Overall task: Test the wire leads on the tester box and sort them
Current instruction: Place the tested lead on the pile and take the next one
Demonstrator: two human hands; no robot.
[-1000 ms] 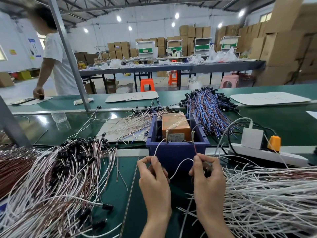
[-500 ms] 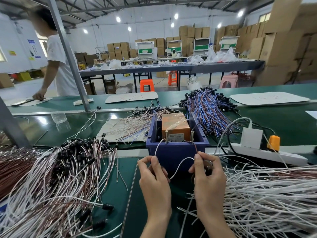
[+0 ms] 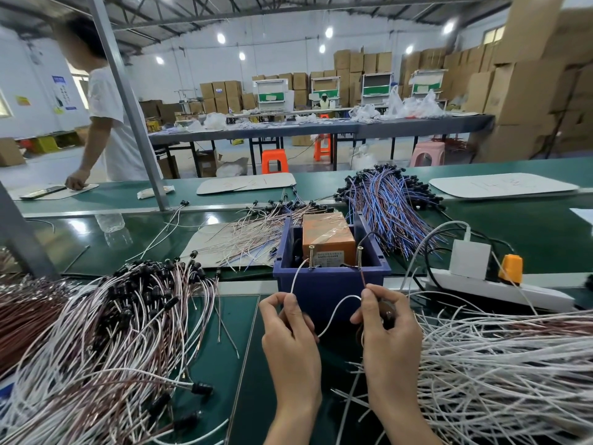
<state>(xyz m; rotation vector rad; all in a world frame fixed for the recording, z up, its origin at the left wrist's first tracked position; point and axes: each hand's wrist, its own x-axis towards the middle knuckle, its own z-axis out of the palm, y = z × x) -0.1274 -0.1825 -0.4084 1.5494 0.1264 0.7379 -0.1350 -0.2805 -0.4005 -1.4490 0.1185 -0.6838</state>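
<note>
A: Where does the worker have the wire?

B: The left hand (image 3: 290,329) pinches the white lead (image 3: 296,277) between thumb and forefinger, its end up at the left screw post (image 3: 311,256). The right hand (image 3: 390,329) is curled round the brown lead (image 3: 362,277), which rises to the right screw post (image 3: 359,256). Both posts stand at the front of the orange tester box (image 3: 327,232), inside the blue bin (image 3: 330,284).

A: What makes the test a good one?

B: Probably firm contact on both posts at once (a grazing tip could read as a fault), with steady hands. Whether the tips truly touch metal cannot be told.

A: And afterward?

B: Likely onto the left pile (image 3: 112,332), kept apart from the right heap (image 3: 497,364).
</note>
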